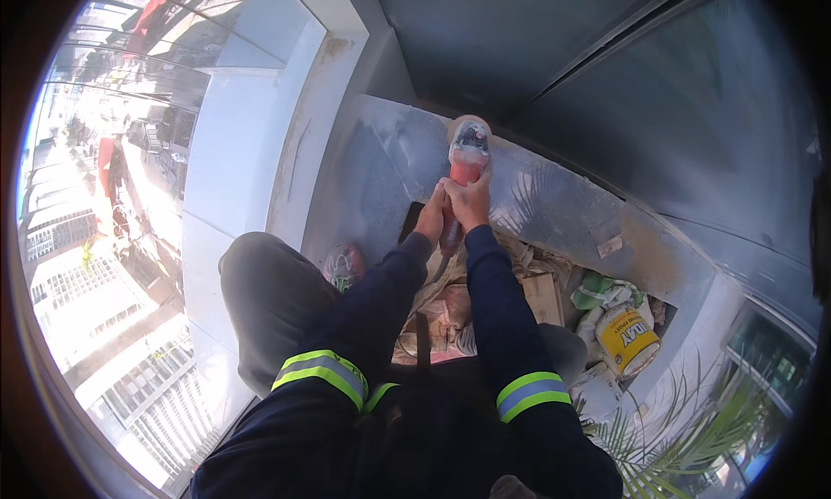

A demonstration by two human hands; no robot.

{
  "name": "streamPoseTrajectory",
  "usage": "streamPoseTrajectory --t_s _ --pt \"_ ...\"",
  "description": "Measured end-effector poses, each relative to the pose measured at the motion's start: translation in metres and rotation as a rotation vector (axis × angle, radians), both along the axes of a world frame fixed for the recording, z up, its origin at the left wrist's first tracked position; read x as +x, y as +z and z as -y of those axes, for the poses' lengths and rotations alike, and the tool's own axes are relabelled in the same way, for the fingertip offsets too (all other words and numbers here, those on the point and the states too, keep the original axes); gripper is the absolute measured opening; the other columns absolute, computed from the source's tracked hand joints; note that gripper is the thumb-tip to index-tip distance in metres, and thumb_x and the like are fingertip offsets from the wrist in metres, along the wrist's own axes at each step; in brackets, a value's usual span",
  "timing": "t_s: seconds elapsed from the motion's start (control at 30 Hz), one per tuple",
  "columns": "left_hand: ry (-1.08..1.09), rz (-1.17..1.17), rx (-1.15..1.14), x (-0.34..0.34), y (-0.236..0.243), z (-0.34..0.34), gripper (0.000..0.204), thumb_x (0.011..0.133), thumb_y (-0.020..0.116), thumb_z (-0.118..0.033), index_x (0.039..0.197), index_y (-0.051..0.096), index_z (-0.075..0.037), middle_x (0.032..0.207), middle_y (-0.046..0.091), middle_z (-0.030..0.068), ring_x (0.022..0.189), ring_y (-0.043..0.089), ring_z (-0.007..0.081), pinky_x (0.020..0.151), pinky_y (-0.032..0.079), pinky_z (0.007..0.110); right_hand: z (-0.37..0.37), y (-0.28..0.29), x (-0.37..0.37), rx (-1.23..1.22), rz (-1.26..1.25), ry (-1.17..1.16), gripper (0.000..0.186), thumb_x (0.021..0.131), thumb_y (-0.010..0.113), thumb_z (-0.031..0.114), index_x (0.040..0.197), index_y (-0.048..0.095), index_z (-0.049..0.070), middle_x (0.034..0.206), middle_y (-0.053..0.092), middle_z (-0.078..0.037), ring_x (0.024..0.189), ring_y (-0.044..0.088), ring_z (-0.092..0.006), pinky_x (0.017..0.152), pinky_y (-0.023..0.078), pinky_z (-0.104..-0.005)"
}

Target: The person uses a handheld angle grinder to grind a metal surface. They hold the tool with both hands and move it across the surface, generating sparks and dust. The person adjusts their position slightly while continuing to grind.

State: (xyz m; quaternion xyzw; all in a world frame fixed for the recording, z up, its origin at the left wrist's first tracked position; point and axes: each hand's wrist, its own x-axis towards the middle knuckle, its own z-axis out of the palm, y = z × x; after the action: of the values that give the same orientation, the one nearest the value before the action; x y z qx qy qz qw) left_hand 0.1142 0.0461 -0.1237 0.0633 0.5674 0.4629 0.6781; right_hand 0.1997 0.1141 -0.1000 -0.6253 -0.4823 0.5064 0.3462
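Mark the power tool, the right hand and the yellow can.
Power tool [468, 163]: head view, red body just above the hands.
Right hand [472, 204]: head view, back of hand.
Yellow can [629, 341]: head view, side wall.

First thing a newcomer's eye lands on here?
Probably the red power tool near the upper middle, gripped by the left hand and right hand, its head over a dusty grey ledge. Next, the sunlit buildings glaring along the left side, and the tilted yellow can at lower right, above green palm fronds.
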Motion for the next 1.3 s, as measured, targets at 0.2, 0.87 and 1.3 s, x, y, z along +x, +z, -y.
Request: streamPoseTrajectory --t_s 0.2,0.87,1.3 --pt "-0.070 -0.147 -0.013 -0.018 -0.039 -0.020 0.073 0.114 0.025 -0.055 0.157 0.043 0.000 0.150 0.057 0.0198 0.135 0.057 0.0267 0.114 0.042 0.036 -0.011 -0.037 -0.030 -0.087 0.201 0.025 0.117 0.077 0.083 0.032 0.165 0.013 0.001 0.146 0.053 -0.037 0.132 0.057 -0.0496 0.110 0.047 -0.0466" --pt "0.098 -0.217 0.122 -0.091 -0.045 -0.023 0.059 0.115 0.033 -0.042 0.157 0.044 -0.002 0.151 0.056 0.0185 0.142 0.051 0.0271 0.118 0.037 0.037 -0.035 -0.032 -0.112 -0.159 0.043 0.206 0.107 0.084 0.077 0.028 0.165 0.014 -0.001 0.146 0.054 -0.033 0.134 0.057 -0.0454 0.110 0.047 -0.0457" --pt "0.098 -0.143 0.137 -0.095 -0.042 -0.035 0.055 0.115 0.034 -0.037 0.156 0.046 -0.003 0.148 0.058 0.0179 0.139 0.054 0.0251 0.115 0.040 0.036 -0.043 -0.026 -0.121 -0.058 0.147 0.101 0.111 0.083 0.078 0.032 0.166 0.012 0.000 0.146 0.055 -0.034 0.131 0.060 -0.0469 0.110 0.047 -0.0455"
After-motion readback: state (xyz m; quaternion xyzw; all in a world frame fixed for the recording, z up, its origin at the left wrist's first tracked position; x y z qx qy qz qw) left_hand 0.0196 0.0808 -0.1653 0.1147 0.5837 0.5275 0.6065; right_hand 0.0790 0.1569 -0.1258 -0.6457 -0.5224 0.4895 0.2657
